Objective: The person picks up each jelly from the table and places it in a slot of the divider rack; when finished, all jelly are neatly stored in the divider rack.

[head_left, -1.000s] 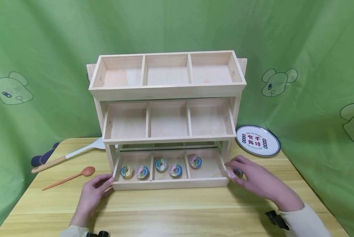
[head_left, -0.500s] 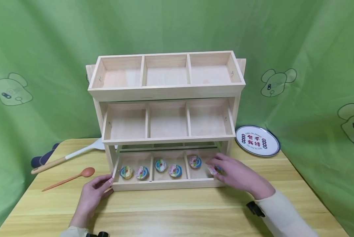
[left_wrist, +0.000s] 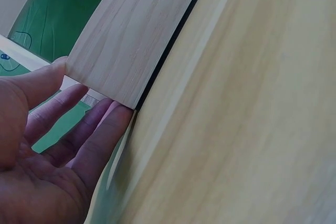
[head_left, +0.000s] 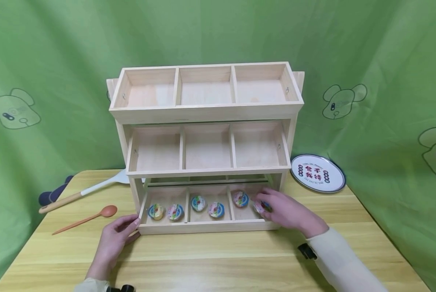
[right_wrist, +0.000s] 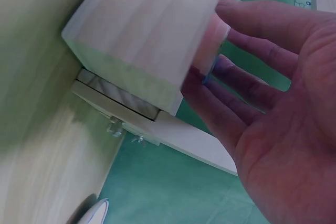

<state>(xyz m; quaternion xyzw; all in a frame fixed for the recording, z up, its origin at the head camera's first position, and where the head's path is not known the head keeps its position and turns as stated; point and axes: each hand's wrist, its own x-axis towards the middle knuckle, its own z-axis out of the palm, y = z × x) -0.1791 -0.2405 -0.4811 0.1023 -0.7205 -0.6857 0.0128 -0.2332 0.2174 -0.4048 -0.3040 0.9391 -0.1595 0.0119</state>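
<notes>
A pale wooden three-tier rack (head_left: 203, 114) stands on the table, each tier split into three compartments. My right hand (head_left: 288, 211) pinches a small jelly cup (head_left: 262, 207) by its side, low inside the right compartment of the bottom tray (head_left: 210, 228). Pink cup and fingers show past the tray's front board in the right wrist view. Beside it lies another jelly cup (head_left: 241, 199); the middle and left compartments hold two each. At the tray's left end rests my left hand (head_left: 113, 239), thumb at the corner and loosely extended fingers (left_wrist: 105, 140) against the end wall.
Left of the rack lie an orange spoon (head_left: 109, 211) and a white-headed spatula (head_left: 69, 200) with a wooden handle. A white oval plate (head_left: 314, 186) with printed characters leans at the right. Green curtain (head_left: 210, 32) hangs close behind.
My right hand has carried the jelly cup leftward from outside the tray's right end into its right compartment, then slightly further left. The left hand has stayed put.
</notes>
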